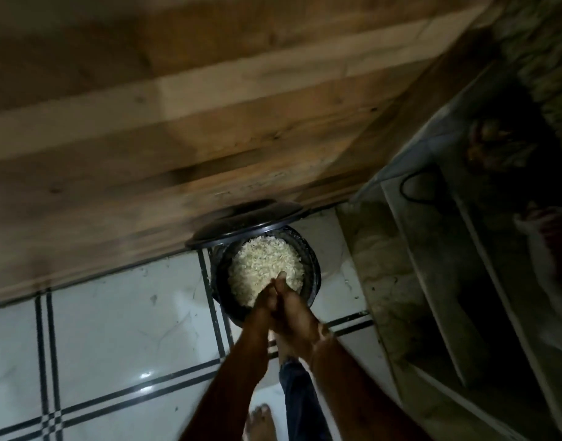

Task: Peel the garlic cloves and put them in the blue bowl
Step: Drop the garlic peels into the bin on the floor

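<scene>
Both hands are pressing together, left hand (263,302) against right hand (294,308), fingertips touching over the near side of a dark round bowl (315,268); whether they are pinching a clove is unclear. Pale peeled garlic pieces (263,261) are filling the bowl, which is sitting on a white tiled floor (114,313) beside a brown wooden cabinet (178,138).

the person's forearms are bare to the left hand (265,302) and right hand (294,313), what looks like a thin pale thread (321,334) rings the right wrist, and a dark blue denim trouser leg (300,399) shows beside a bare foot (260,421).
</scene>
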`<action>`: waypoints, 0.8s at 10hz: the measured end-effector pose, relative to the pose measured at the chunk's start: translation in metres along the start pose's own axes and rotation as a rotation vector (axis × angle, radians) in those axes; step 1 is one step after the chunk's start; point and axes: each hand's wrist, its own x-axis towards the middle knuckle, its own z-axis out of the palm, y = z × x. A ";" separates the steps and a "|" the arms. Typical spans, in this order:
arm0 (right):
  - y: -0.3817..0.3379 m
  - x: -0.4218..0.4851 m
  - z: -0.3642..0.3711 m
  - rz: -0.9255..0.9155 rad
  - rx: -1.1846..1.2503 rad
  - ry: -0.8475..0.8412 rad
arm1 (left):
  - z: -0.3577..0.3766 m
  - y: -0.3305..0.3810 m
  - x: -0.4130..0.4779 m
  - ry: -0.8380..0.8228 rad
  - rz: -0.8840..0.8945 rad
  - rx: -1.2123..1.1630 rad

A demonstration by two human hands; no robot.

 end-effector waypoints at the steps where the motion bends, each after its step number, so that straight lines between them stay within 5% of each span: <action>1: -0.015 -0.079 0.005 -0.146 0.004 -0.044 | -0.009 0.004 -0.019 0.123 0.170 0.425; 3: -0.017 -0.252 -0.020 -0.384 -0.010 0.103 | 0.006 0.011 -0.179 0.052 0.537 0.837; 6: 0.064 -0.484 -0.138 -0.933 -0.331 0.670 | 0.092 -0.105 -0.384 -0.242 0.951 1.089; 8: 0.110 -0.557 -0.243 -0.964 -0.380 0.946 | 0.172 -0.179 -0.441 -0.412 1.137 1.241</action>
